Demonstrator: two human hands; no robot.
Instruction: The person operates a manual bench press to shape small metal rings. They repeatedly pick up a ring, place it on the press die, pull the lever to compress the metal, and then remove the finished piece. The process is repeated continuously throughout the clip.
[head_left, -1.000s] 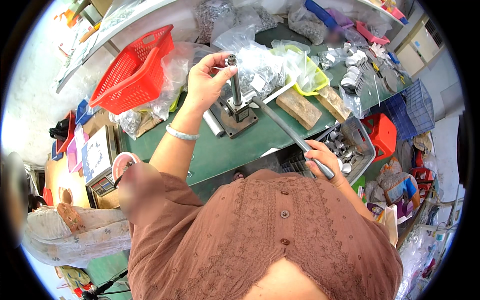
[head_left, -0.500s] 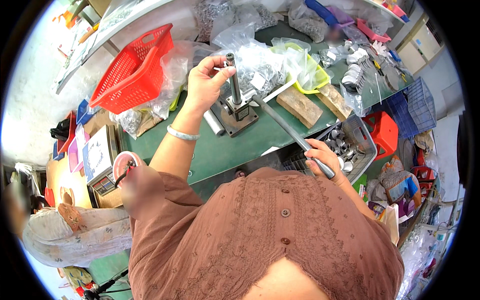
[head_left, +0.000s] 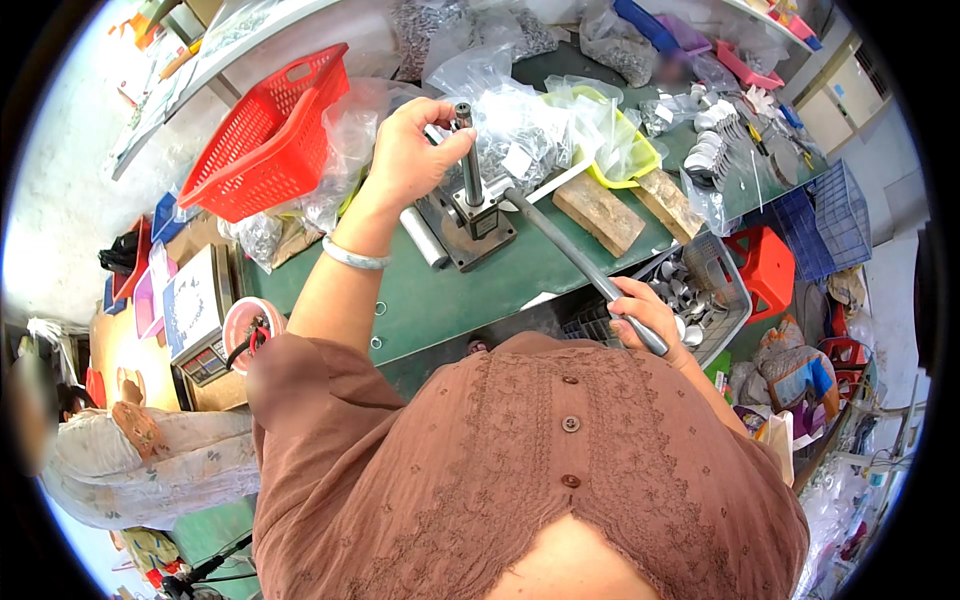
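Note:
A small bench press with an upright steel post (head_left: pixel 472 165) stands on its dark base plate (head_left: pixel 486 250), near the middle of the green worktable. My left hand (head_left: pixel 408 150) is at the top of the post, its thumb and fingers curled about a small silvery bit that I cannot make out. My right hand (head_left: pixel 642 312) is wrapped round the grey end of the long lever (head_left: pixel 570 245) that slants from the press toward me. A silver metal cylinder (head_left: pixel 424 238) lies left of the base. Two small rings (head_left: pixel 380 308) lie near the table's front edge.
A red basket (head_left: pixel 265 140) stands back left, beside clear bags of parts (head_left: pixel 520 130) and a yellow-green basket (head_left: pixel 630 150). Wooden blocks (head_left: pixel 600 215) lie right of the press. A grey crate (head_left: pixel 735 285) of metal pieces sits by my right hand; a weighing scale (head_left: pixel 195 300) is left.
My left hand has shifted slightly left at the post's top, with its thumb lifted a little. Its forearm has moved left, uncovering the rings. The right hand and lever look unmoved.

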